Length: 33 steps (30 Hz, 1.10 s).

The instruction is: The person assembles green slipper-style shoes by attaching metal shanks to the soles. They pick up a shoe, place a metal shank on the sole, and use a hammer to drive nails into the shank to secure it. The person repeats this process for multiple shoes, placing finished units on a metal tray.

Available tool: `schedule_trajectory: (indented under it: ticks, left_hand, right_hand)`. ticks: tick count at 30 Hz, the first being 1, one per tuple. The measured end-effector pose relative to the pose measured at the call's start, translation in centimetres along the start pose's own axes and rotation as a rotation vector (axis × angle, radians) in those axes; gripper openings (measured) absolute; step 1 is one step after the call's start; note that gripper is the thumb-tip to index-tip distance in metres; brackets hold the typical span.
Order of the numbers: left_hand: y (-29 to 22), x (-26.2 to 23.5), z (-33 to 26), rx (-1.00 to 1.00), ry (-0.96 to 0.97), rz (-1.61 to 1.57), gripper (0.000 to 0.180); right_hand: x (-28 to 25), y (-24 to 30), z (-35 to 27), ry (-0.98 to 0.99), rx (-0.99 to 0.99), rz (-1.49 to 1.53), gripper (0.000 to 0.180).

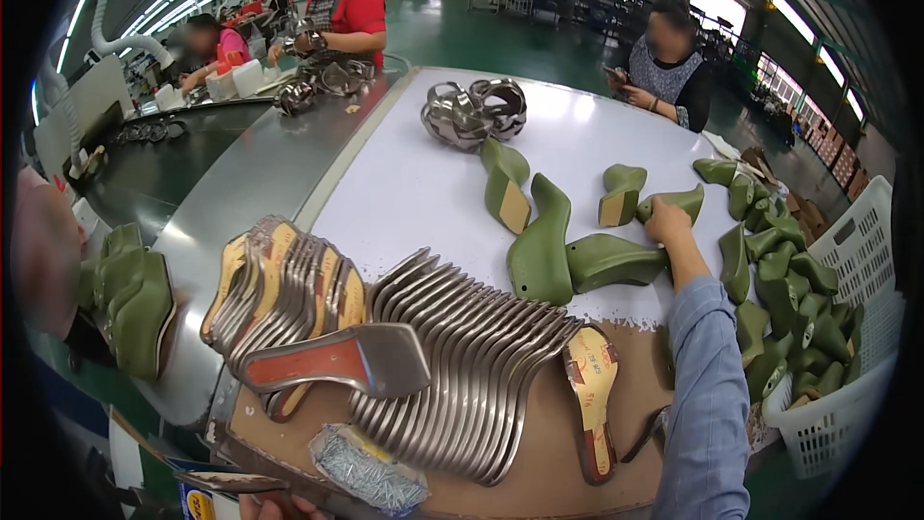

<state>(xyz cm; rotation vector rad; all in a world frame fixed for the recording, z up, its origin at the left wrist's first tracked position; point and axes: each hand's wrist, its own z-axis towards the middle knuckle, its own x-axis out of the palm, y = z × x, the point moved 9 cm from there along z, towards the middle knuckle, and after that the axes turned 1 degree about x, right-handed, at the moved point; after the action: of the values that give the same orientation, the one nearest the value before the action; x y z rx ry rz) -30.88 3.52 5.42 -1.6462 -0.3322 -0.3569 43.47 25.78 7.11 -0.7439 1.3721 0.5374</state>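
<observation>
My right hand point(668, 227), in a blue sleeve, reaches out over the white tabletop point(414, 183) and closes on a green shoe last point(685, 200). Just left of it lie two larger green lasts point(539, 250) point(616, 260) and two more point(504, 188) point(621, 195). Only the fingertips of my left hand point(277, 507) show at the bottom edge, beside a small box with a blue and yellow label point(197, 501); whether they hold anything is hidden. Close in front of me stand rows of silver insoles point(462, 366), with one silver sole with a red-orange face point(337, 363) lying on top.
A white plastic basket point(857, 347) at the right holds several green lasts, and more are piled beside it. A bag of small nails point(371, 467) and a tan insole point(592, 395) lie on brown cardboard. Silver sandals point(476, 114) sit far back. Three people work around the tables.
</observation>
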Motion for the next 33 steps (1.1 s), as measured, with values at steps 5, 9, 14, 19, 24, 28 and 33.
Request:
schedule_trajectory:
  ticks: [5, 9, 14, 19, 24, 28, 33]
  left_hand:
    - [-1.5, -0.8, -1.7, 0.063, -0.001, 0.001, 0.054]
    - [-0.9, -5.2, -2.0, 0.089, -0.167, 0.013, 0.049]
    - [-0.1, -4.9, -0.2, 0.050, -0.177, -0.005, 0.038]
    - [0.5, -5.1, -1.2, 0.026, -0.279, 0.069, 0.034]
    - [1.6, -1.6, -0.1, -0.056, -0.157, -0.026, 0.041]
    - [1.9, 3.1, 0.1, -0.074, 0.113, -0.129, 0.040]
    - [2.8, 7.8, -2.6, -0.153, 0.048, -0.302, 0.044]
  right_hand:
    - [-1.3, 2.2, -3.5, 0.130, 0.001, -0.012, 0.045]
    - [-4.2, 1.3, -3.7, -0.069, 0.124, 0.107, 0.044]
    - [1.6, 0.4, 2.5, -0.025, -0.168, -0.133, 0.046]
    - [2.4, 3.8, 2.7, 0.134, -0.048, 0.000, 0.053]
    - [0.6, -2.7, 0.1, -0.173, -0.039, 0.165, 0.052]
    - [0.1, -16.7, 0.3, -0.442, 0.188, 1.227, 0.055]
    - [-7.0, -8.0, -16.9, -0.054, -0.094, 2.155, 0.033]
